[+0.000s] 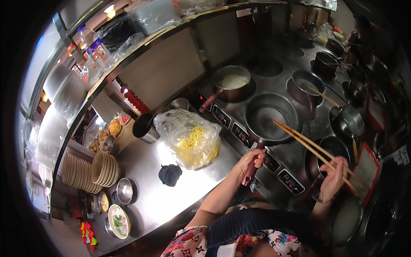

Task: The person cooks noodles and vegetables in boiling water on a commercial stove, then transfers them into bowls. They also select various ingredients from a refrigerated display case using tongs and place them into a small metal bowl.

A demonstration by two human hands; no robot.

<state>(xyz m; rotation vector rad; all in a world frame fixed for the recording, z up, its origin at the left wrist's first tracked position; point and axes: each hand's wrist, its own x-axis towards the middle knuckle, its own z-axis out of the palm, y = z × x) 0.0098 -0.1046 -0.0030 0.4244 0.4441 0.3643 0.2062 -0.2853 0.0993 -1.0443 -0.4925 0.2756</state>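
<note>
My left hand point(252, 160) grips the dark red handle point(253, 172) of a deep frying pan point(255, 112) on the cooktop. Pale liquid covers part of the pan's bottom. Between the fingers of my right hand point(334, 176) is a pair of long wooden chopsticks point(308, 147), their tips over the pan's near right side; I cannot tell if they touch it. Behind it, a saucepan point(231, 80) holds pale yellow food in liquid. Left of the pan, an open plastic bag of yellow noodles point(192, 138) rests on the steel counter point(144, 212).
Further pots, including a saucepan point(305, 85) with a chopstick in it, stand on the cooktop point(269, 86). Stacked bowls point(106, 168), a dark cloth point(170, 175) and a bowl of soup with greens point(119, 221) are on the counter. A loaded shelf point(154, 38) overhangs it. Another person point(359, 38) stands far right.
</note>
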